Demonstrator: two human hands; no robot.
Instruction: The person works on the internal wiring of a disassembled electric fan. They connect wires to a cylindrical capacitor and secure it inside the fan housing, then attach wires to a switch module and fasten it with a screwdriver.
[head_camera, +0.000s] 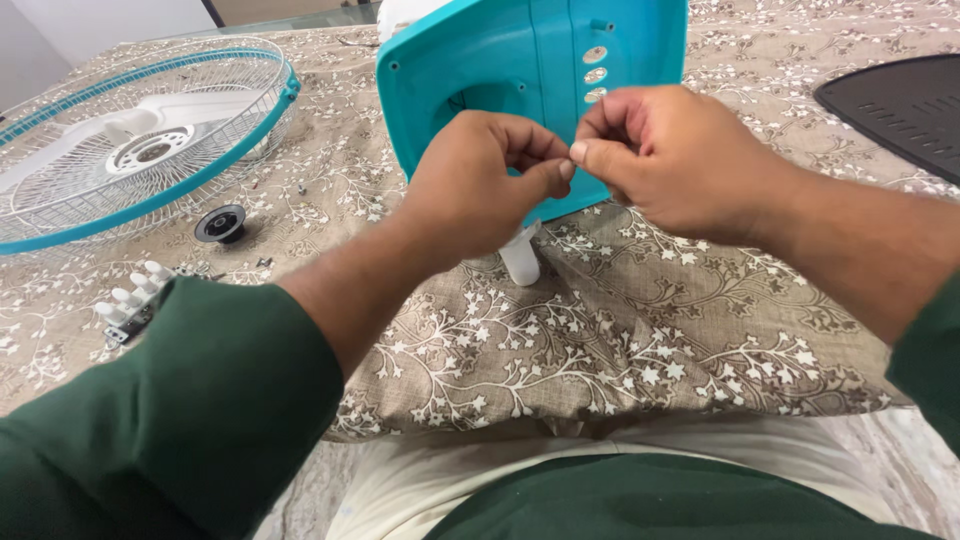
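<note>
Pinching together, both hands (565, 165) meet fingertip to fingertip before the teal fan base (530, 70), held item hidden

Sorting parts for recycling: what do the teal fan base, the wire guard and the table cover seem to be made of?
Teal fan base: looks like moulded plastic, smooth with a slight sheen and formed holes. Wire guard: thin white wires, probably coated metal, with a teal rim that looks plastic. Table cover: woven fabric, matte beige with a floral print and visible weave.

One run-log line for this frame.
left hand: fingertips pinched | right hand: fingertips pinched, meeting left | behind: teal fan base | left: fan guard
</note>
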